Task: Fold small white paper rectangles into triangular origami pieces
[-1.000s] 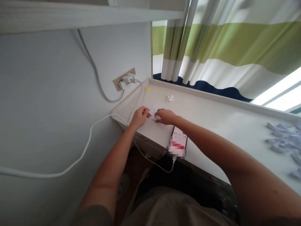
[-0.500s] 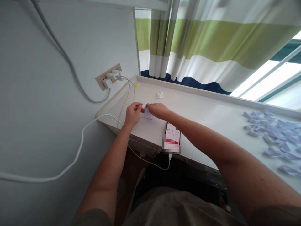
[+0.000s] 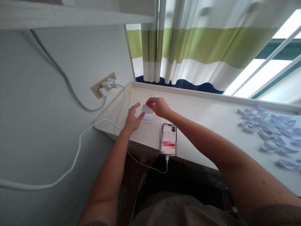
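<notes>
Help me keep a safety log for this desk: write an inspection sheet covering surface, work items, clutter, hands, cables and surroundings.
Surface: white desk with a raised rim along the back.
Work items: folded white paper by the hands; many folded paper pieces spread at the right.
Clutter: phone at the front edge; yellow strip in the back left corner.
Hands: left hand open beside the paper; right hand with fingertips at its upper edge, grip unclear.
Cables: white phone cable dips below the front edge; grey cable runs down the wall to the socket.
Surroundings: shelf above; striped curtain behind.
</notes>
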Action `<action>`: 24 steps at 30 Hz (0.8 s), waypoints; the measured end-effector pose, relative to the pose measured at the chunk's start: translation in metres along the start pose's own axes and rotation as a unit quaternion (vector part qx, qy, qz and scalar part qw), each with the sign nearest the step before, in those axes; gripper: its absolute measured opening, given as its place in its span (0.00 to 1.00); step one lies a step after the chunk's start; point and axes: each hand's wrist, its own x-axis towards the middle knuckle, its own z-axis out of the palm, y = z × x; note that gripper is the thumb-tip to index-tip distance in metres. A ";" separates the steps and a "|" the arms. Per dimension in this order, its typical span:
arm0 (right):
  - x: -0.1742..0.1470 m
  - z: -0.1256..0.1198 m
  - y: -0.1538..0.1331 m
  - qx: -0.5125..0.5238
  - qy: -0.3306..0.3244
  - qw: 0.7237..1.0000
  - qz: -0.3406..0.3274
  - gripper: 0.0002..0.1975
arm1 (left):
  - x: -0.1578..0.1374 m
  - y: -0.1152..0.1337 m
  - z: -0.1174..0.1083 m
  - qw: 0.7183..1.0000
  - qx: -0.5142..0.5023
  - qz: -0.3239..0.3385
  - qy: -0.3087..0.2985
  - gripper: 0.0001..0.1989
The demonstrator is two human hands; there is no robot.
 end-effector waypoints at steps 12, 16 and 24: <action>-0.162 -0.139 0.044 0.276 0.181 0.934 0.134 0.18 | -0.012 0.144 0.130 0.896 -0.359 -0.135 -0.223 0.26; -0.223 -0.148 0.056 0.340 0.281 0.880 0.176 0.21 | -0.028 0.180 0.170 0.883 -0.327 -0.130 -0.310 0.20; -0.274 -0.170 0.079 0.443 0.334 0.803 0.218 0.18 | -0.037 0.211 0.209 0.883 -0.280 -0.131 -0.352 0.19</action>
